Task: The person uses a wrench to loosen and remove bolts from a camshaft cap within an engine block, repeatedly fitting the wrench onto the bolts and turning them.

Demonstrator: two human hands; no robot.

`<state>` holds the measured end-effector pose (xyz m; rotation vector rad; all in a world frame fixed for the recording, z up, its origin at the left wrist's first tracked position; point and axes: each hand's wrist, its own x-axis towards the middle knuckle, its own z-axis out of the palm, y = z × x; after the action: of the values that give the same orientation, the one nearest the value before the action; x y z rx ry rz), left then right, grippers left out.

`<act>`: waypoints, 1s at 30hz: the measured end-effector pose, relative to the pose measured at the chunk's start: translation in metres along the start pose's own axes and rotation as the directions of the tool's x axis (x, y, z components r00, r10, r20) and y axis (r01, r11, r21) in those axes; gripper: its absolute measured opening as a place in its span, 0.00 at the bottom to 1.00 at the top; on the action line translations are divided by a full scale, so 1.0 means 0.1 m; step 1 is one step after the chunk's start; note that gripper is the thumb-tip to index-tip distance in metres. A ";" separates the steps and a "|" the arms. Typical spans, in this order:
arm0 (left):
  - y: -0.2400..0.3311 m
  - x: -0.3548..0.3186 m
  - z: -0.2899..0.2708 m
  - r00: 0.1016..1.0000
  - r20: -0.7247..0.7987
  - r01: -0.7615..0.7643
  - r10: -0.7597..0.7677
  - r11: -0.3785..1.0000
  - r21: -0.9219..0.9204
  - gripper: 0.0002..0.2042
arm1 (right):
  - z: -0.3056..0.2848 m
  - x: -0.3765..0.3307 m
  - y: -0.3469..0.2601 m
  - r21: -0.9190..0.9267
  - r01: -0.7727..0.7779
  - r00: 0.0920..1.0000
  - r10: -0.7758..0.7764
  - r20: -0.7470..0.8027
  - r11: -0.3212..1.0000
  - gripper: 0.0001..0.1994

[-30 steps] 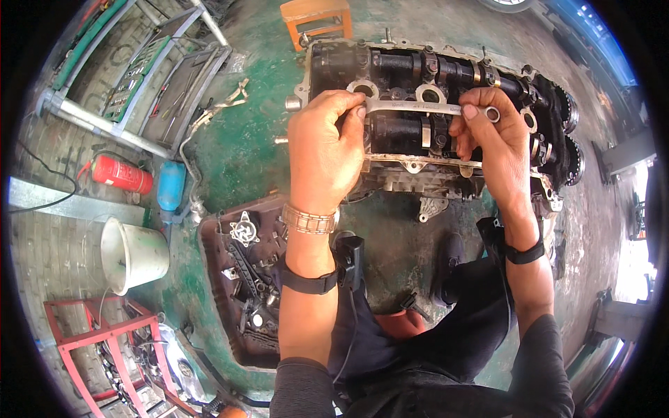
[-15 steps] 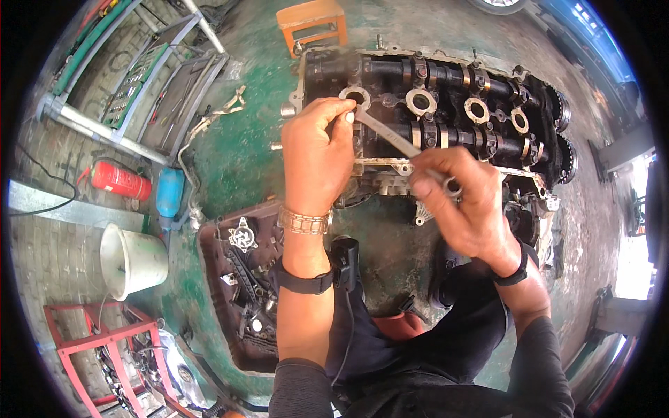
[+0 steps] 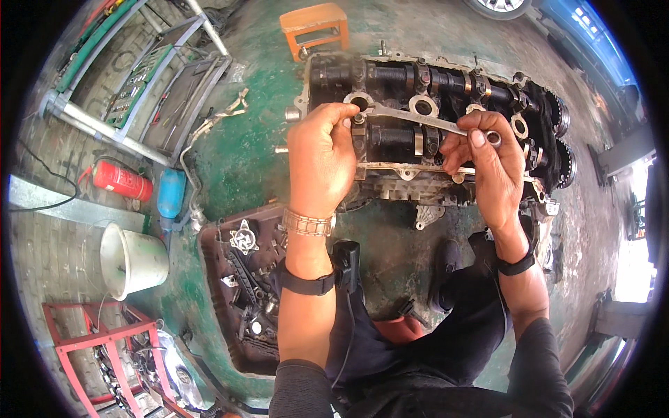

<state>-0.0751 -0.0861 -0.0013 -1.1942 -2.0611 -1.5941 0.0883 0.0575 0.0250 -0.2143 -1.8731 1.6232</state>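
A steel combination wrench [image 3: 418, 119] lies nearly crosswise over a dark, oily cylinder head [image 3: 390, 136] with two camshafts. My right hand [image 3: 493, 164] grips its ring end between thumb and fingers; the ring shows past the thumb. At the wrench's other end, my left hand [image 3: 322, 153] is closed, with thumb and index finger pinched at the jaw. A cap bolt [image 3: 358, 119] sits just beneath that jaw; the fingers partly hide how the two meet. Round openings run along the middle of the head, and toothed cam gears [image 3: 563, 161] stand at its right end.
A brown tray [image 3: 209, 254] with loose engine parts lies left of my legs. Beyond it stand a white bucket [image 3: 111, 261], a red fire extinguisher [image 3: 124, 179] and a tool rack [image 3: 97, 124]. An orange stool [image 3: 313, 19] is behind the cylinder head.
The wrench has swung from a steep slant to nearly level, its ring end moving up and away to the right with my right hand. My left hand has barely shifted.
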 end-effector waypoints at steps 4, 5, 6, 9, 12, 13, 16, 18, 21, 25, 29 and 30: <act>-0.03 -0.01 -0.01 1.000 0.005 0.012 -0.012 1.000 -0.002 0.09 | -0.02 0.04 0.11 0.033 -0.043 0.999 0.044 -0.021 0.999 0.13; -0.04 -0.01 0.00 1.000 0.000 0.003 -0.003 1.000 -0.001 0.09 | -0.03 0.05 0.12 0.042 -0.046 0.999 0.047 -0.016 0.998 0.13; -0.04 0.00 0.01 1.000 -0.007 -0.008 0.008 1.000 0.001 0.09 | -0.04 0.05 0.12 0.052 -0.048 0.999 0.049 -0.010 0.997 0.13; 0.00 0.00 0.00 1.000 -0.002 0.021 -0.021 1.000 -0.009 0.09 | -0.04 0.05 0.10 0.062 -0.045 0.999 0.047 -0.018 0.997 0.13; 0.02 0.00 0.00 1.000 0.004 0.031 -0.031 0.999 -0.016 0.08 | -0.06 0.06 0.12 0.053 -0.034 0.999 0.035 -0.021 0.998 0.13; 0.02 0.00 -0.01 1.000 0.003 0.031 -0.031 0.999 -0.012 0.08 | -0.04 0.06 0.13 0.056 -0.033 0.999 0.034 -0.018 0.998 0.13; 0.02 0.00 -0.02 1.000 -0.002 0.011 -0.011 1.000 -0.005 0.08 | -0.02 0.04 0.13 0.090 -0.057 0.998 0.058 -0.002 0.994 0.12; 0.01 0.00 -0.01 1.000 -0.004 0.017 -0.017 1.000 -0.010 0.08 | -0.02 0.04 0.12 0.080 -0.064 0.998 0.065 -0.002 0.995 0.13; 0.01 0.00 -0.01 1.000 0.003 0.016 -0.016 1.000 -0.007 0.08 | -0.02 0.03 0.15 0.120 -0.062 0.998 0.064 -0.008 0.991 0.12; 0.00 0.00 0.00 1.000 -0.004 0.006 -0.006 1.000 -0.021 0.09 | 0.02 -0.03 0.10 0.139 -0.096 0.995 0.098 -0.004 0.986 0.12; -0.01 -0.01 -0.01 1.000 0.002 0.008 -0.008 1.000 -0.030 0.09 | 0.09 -0.09 0.07 0.148 -0.058 0.998 0.057 0.010 0.987 0.11; -0.01 -0.01 -0.01 1.000 0.003 0.012 -0.012 0.999 -0.033 0.09 | 0.10 -0.10 0.06 0.161 -0.050 0.999 0.049 0.010 0.986 0.11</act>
<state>-0.0758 -0.0875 -0.0020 -1.1986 -2.0550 -1.6393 0.0891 0.0458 0.0155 -0.1881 -1.7426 1.8009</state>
